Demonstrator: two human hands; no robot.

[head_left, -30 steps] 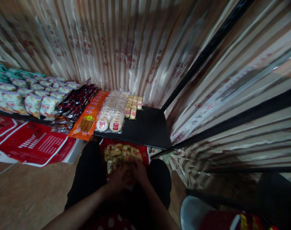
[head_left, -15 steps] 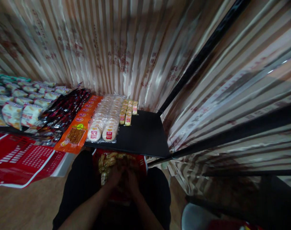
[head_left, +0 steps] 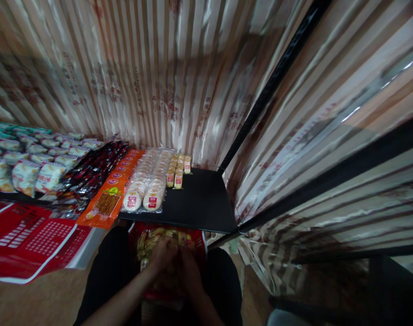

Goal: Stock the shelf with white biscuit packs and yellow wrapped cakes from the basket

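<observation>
An open red bag (head_left: 201,242) of small yellow wrapped snacks (head_left: 148,242) rests between my knees, below the shelf's front edge. Both hands are inside its mouth, close together over the snacks. My left hand (head_left: 164,253) has its fingers curled inward; whatever is in them is hidden. Beside it, my right hand (head_left: 188,259) is dim, with its fingers bent toward the left hand among the packs. What it grips cannot be made out. On the black shelf (head_left: 203,203) above stand short rows of similar yellow packs (head_left: 175,176).
Left of the yellow packs lie two rows of round white crackers (head_left: 152,199), an orange packet (head_left: 106,203), dark shiny packets (head_left: 91,172) and white snack bags (head_left: 50,176). A red printed sheet (head_left: 30,240) hangs below. Black posts (head_left: 271,86) frame a striped curtain (head_left: 179,68).
The view has tilted up slightly, so the shelf and its goods sit lower in the picture. My hands remain in the bag; the left fingers look more curled, with more yellow packs visible around them.
</observation>
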